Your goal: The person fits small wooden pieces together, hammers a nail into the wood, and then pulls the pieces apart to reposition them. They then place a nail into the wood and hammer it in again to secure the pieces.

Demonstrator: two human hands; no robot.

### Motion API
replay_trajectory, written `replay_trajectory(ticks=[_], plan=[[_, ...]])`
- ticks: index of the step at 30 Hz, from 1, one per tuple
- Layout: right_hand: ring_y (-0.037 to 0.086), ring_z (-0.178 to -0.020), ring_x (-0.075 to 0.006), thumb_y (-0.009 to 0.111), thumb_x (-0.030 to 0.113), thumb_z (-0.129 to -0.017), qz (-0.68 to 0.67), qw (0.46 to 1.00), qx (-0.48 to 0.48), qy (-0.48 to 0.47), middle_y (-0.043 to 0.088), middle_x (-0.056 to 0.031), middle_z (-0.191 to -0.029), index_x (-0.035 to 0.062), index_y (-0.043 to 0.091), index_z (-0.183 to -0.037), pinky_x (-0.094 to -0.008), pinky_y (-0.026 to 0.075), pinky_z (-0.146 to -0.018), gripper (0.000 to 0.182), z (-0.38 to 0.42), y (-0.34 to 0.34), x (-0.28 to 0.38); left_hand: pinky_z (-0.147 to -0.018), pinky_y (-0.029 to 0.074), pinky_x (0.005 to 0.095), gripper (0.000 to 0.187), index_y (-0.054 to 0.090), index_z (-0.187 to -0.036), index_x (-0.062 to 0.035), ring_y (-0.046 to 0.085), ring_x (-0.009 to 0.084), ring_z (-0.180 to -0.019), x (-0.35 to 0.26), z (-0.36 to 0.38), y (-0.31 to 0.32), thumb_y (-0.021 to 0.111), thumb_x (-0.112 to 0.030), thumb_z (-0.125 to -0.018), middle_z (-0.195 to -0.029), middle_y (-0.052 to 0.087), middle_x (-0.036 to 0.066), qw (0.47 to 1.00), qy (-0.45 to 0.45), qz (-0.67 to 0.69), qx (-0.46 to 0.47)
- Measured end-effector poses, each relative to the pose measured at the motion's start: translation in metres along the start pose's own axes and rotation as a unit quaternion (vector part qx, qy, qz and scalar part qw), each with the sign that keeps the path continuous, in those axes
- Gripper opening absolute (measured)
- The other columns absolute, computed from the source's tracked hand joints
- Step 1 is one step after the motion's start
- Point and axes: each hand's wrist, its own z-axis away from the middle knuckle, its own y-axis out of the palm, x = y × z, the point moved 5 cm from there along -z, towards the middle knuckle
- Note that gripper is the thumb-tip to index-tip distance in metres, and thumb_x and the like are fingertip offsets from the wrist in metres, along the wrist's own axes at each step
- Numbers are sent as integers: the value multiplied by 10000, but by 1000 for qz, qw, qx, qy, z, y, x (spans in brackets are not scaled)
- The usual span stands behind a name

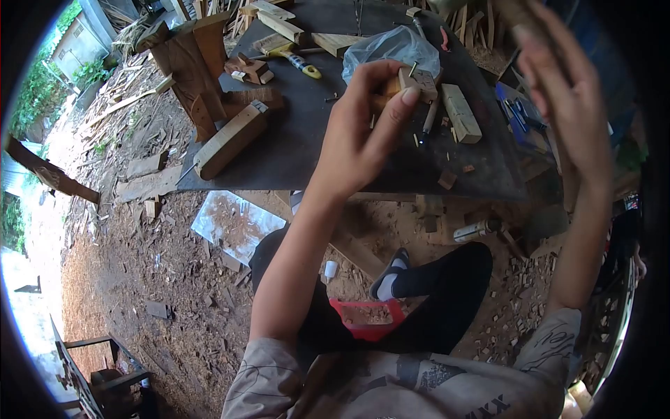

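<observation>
My left hand grips a small wooden block above the dark tabletop, thumb on its near side. A nail stands up from the top of the block. My right hand is raised at the upper right, its fingers wrapped round the wooden handle of what looks like a hammer. Motion blurs this tool, and the frame edge cuts off part of it. Behind the held block lies a clear plastic bag. A pen-like tool rests just below the block.
A wooden block lies right of my left hand. Further left are a long wooden piece, a carved wooden frame and a tool with a yellow and blue handle. A blue container stands beyond the table's right edge. Wood scraps litter the ground.
</observation>
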Motion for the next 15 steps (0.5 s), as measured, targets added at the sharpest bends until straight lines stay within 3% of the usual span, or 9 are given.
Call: replay_trajectory(ticks=[2, 5, 7, 9, 12, 15], plan=[[467, -601, -21, 594, 446, -1132, -49, 996, -80, 8, 555, 32, -813, 77, 551, -1582, -201, 382, -536, 584, -4, -19, 3, -865, 527, 291, 388, 574, -1359, -3, 635, 124, -953, 1, 0, -2, 696, -254, -1090, -1074, 710, 77, 1000, 3, -4, 2], [473, -597, -16, 590, 448, -1134, -106, 987, -123, 3, 558, 33, -807, 69, 553, -1576, -202, 389, -531, 583, -6, -23, 12, -869, 526, 292, 389, 573, -1361, -2, 636, 129, -957, 1, 0, -1, 695, -253, -1089, -1080, 710, 79, 1000, -5, 2, 7], [472, -586, -12, 585, 447, -1135, -95, 993, -64, 21, 562, 34, -802, 67, 553, -1575, -200, 390, -523, 583, -2, -12, 7, -866, 525, 288, 387, 575, -1361, -2, 634, 123, -957, 2, 0, -2, 692, -253, -1091, -1086, 709, 77, 1000, -5, 2, 8], [468, -572, -9, 580, 446, -1136, -36, 996, 56, 66, 565, 36, -794, 68, 553, -1575, -197, 387, -512, 580, 14, 11, -9, -861, 523, 282, 383, 577, -1362, -2, 628, 113, -955, 3, -1, -1, 687, -254, -1095, -1093, 707, 71, 1000, 3, 0, 8], [461, -556, -9, 580, 431, -1135, 34, 987, 138, 75, 572, 41, -785, 80, 536, -1594, -189, 383, -494, 578, 13, 21, -5, -859, 516, 268, 381, 577, -1362, 2, 618, 95, -960, 1, 1, -3, 679, -256, -1101, -1109, 703, 61, 997, -45, 62, 11], [449, -555, -10, 578, 421, -1138, -11, 999, 22, 20, 568, 38, -804, 86, 534, -1598, -203, 375, -489, 571, 6, 2, -10, -852, 513, 260, 386, 573, -1367, 5, 613, 86, -956, 0, 0, -4, 675, -258, -1105, -1109, 699, 52, 999, -25, 38, 2]])
